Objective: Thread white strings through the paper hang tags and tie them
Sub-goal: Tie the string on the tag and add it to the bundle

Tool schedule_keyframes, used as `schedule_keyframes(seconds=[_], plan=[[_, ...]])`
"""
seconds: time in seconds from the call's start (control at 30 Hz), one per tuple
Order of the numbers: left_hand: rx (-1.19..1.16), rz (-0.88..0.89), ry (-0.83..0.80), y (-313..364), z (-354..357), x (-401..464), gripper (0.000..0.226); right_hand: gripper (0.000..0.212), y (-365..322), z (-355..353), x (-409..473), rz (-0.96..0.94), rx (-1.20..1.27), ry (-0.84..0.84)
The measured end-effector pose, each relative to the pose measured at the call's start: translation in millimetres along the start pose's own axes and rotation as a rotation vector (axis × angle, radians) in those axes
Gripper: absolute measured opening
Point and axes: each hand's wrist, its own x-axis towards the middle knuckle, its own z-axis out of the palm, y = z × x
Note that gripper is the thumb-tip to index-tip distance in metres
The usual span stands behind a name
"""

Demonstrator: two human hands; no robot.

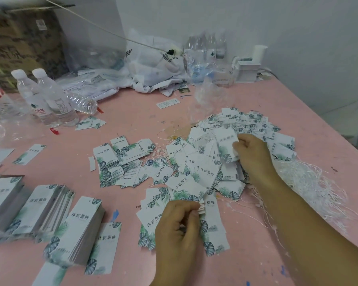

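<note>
On the pink desk [256, 234] by a grey wall, white leaf-printed hang tags [196, 168] lie heaped beside loose white strings [314, 182], the left hand [177, 230] pinching a small tag stack, the right hand [253, 151] gripping a tag atop the heap

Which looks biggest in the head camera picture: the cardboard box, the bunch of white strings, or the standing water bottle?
1. Cardboard box, though it is cut off by the picture's edge.
2. Bunch of white strings.
3. Standing water bottle.
The box sits farthest back, so its true lead is likely greater.
</note>
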Motion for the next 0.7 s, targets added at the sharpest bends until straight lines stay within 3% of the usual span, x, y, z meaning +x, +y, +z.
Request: schedule_keyframes(seconds=[0.1, 0.2, 0.3, 0.37, 0.5, 0.63, 0.7], plan=[[-0.006, -0.033, 0.047, 2, -3, 3, 0.024, 0.041, 6, 6, 2, -0.045, -0.335, -0.003], [-0.070, -0.078, 0.095, 1, -8, 7, 0.025, 0.040, 14, 9, -29, -0.191, -0.265, 0.035], [-0.100, -0.135, 0.193, -1, -12, 13, 0.031, 0.025, 26, 22, -69, -0.186, -0.140, -0.092], [-0.082, -0.161, 0.251, -3, -17, 17, 0.029, 0.033, 32, 34, -88, -0.175, -0.183, -0.172], [0.223, -0.175, 0.249, -18, -41, 33, 0.028, 0.053, 37, 50, -96, -0.199, -0.437, -0.243], [0.557, -0.238, 0.056, -36, -59, 48, 0.046, 0.026, 37, 47, -97, -0.119, -0.311, -0.226], [0.601, -0.270, 0.009, -39, -60, 50, 0.051, 0.024, 37, 44, -95, -0.036, -0.213, -0.225]])
